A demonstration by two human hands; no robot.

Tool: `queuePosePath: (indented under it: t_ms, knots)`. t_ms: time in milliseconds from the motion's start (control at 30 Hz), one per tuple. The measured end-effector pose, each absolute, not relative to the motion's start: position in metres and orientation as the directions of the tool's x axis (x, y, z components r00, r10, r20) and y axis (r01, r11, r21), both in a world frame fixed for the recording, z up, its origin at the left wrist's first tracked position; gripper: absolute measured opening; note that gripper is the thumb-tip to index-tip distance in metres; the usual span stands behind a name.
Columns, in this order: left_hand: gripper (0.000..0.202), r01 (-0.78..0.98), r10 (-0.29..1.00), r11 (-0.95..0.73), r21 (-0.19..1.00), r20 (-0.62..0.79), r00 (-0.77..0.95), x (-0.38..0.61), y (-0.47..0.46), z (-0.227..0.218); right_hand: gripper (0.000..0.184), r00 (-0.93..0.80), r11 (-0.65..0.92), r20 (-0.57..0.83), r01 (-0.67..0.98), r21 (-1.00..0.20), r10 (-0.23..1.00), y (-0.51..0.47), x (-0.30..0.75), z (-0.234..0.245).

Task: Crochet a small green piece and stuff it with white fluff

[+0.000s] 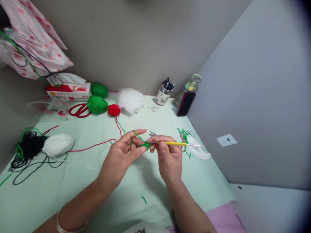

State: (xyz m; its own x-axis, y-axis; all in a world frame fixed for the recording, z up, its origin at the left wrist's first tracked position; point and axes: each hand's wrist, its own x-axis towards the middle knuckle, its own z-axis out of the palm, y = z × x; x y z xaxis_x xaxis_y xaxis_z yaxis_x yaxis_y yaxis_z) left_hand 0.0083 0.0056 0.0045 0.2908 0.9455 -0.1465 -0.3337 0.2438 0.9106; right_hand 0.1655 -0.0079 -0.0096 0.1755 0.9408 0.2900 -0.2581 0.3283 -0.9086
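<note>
My left hand (123,150) pinches a small piece of green crochet work (146,144) between thumb and fingers, and a green strand runs over its raised index finger. In my right hand (170,158) is a crochet hook (173,143) with a yellow handle and metal ends, its left tip at the green piece. Small metal blades, like scissors tips (152,133), show just behind my right fingers; the rest of that tool is hidden. A red strand (94,146) runs on the table toward my left hand.
Green yarn balls (97,104), a red ball (114,110), red-handled scissors (80,110) and white stuffing (131,101) lie at the back. White yarn (58,144) and black yarn (31,145) sit left. Yarn scraps (185,136), a pen cup (164,94) and a phone (186,104) are right.
</note>
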Motion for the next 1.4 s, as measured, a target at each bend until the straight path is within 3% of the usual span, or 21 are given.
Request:
queuePosePath:
  t_ms: [400,567,767,967,1167,1400]
  knots:
    - [0.053,-0.339,0.92,0.323,0.884,-0.209,0.332,0.0098,0.0082,0.0063,0.016,0.182,0.331,0.29,-0.269,-0.904,0.939,-0.007,0.1678,-0.0066]
    - [0.044,-0.323,0.924,0.31,0.894,-0.202,0.325,0.0091,0.0089,0.0082,0.021,0.224,0.338,0.284,-0.265,-0.903,0.932,-0.0073,0.1685,-0.0041]
    - [0.034,-0.34,0.933,0.285,0.896,-0.178,0.312,0.0078,0.0091,0.0084,0.019,0.192,0.438,0.408,-0.152,-0.886,0.893,-0.0107,0.1675,-0.0053]
    - [0.028,-0.326,0.931,0.274,0.905,-0.164,0.327,0.0077,0.0092,0.0104,0.022,0.233,0.376,0.317,-0.278,-0.884,0.919,-0.0094,0.1692,-0.0033]
    - [0.026,-0.322,0.929,0.28,0.904,-0.17,0.328,0.0081,0.0085,0.011,0.02,0.28,0.44,0.385,-0.166,-0.883,0.879,-0.0112,0.1683,-0.0023]
    - [0.029,-0.297,0.932,0.274,0.915,-0.177,0.315,0.0081,0.0082,0.0115,0.02,0.215,0.433,0.397,-0.158,-0.888,0.892,-0.0143,0.1689,-0.0014]
